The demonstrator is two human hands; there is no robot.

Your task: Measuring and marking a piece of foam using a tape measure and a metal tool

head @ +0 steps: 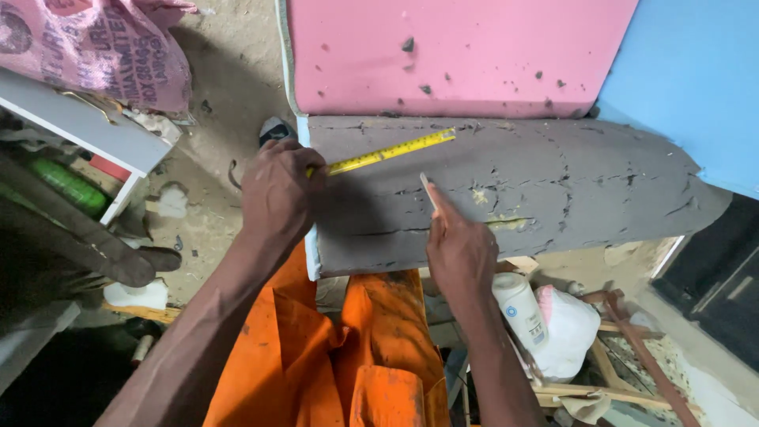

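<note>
Foam slab [553,182] grey and cracked, left hand [277,194] gripping tape measure [391,151], right hand [458,249] pinching chalk [429,192]

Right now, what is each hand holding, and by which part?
Left hand grips the yellow tape measure at its near end. Right hand pinches a thin marking stick by its lower end.

View: a single head-worn camera, looking steeply down over the person's own forearms.
Facing: forward and down, away from the body; the orange garment [371,356] fills the near edge.
Nearness: close; the left hand [277,194] and right hand [461,249] sit mid-frame, over the grey foam slab [553,182].
Far edge: pink foam [458,55], with blue foam [688,79] at far right.
Left edge: white shelf [87,126] and floor [229,87].
Right edge: white bottle [520,308], near.
Shared field: only one view, so nothing overlaps.
</note>
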